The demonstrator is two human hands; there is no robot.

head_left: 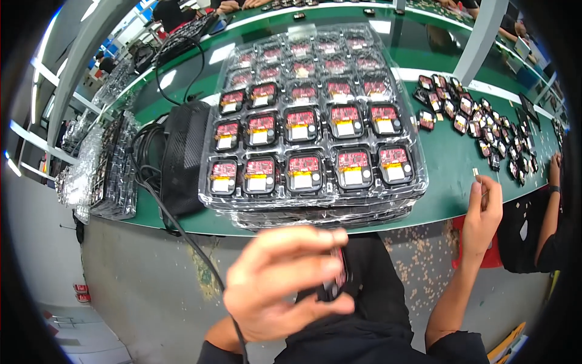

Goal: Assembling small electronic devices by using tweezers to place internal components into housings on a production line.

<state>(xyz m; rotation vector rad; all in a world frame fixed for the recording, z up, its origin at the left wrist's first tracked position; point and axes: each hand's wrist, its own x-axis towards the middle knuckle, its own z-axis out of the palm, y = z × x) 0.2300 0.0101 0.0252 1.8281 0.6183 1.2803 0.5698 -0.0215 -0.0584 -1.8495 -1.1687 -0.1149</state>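
Left hand (285, 285) pinches small dark module (339, 276) below green bench (448, 182) edge – fingers closed round it. Right hand (483, 212) nips tiny gold part (476, 175) beside clear tray stack (312, 130) – align squarely, steady grip.

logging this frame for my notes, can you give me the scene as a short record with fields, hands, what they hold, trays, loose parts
left hand: left hand pinches a small dark module with a red board, above the lap
right hand: right hand holds a tiny gold-coloured piece at the table edge
trays: stack of clear trays with red-board modules, one per pocket
loose parts: scattered modules on the green table
left of trays: black box with cables
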